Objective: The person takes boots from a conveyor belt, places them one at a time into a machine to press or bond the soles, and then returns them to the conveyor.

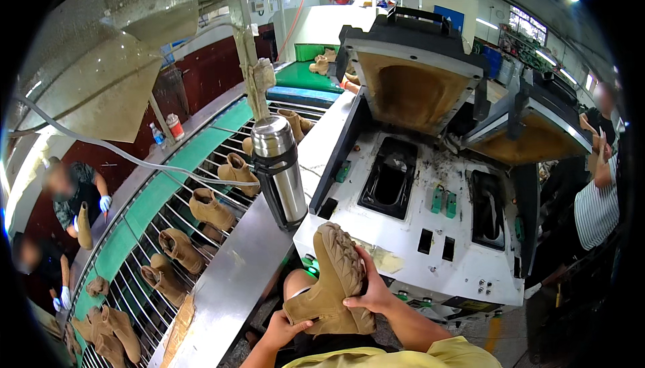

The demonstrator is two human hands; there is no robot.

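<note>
A tan boot [321,267] is held up in front of me, its toe upward and its lugged sole turned to the right. My right hand [373,293] is closed round the sole side, with the thumb pressed across it near the heel. At the lower left, my left hand [282,331] grips the boot's shaft near its opening, thumb on the outside; its other fingers are partly hidden. Just ahead stands a white two-station machine [416,234] with black-rimmed wells and its padded lids [413,79] raised.
A steel flask [277,166] stands on the metal ledge [232,287] at my left. Beyond it, several tan boots [180,250] sit on a barred rack beside a green belt [144,200]. Gloved people work at the far left; another person is at the right. A grey hose [121,156] crosses above.
</note>
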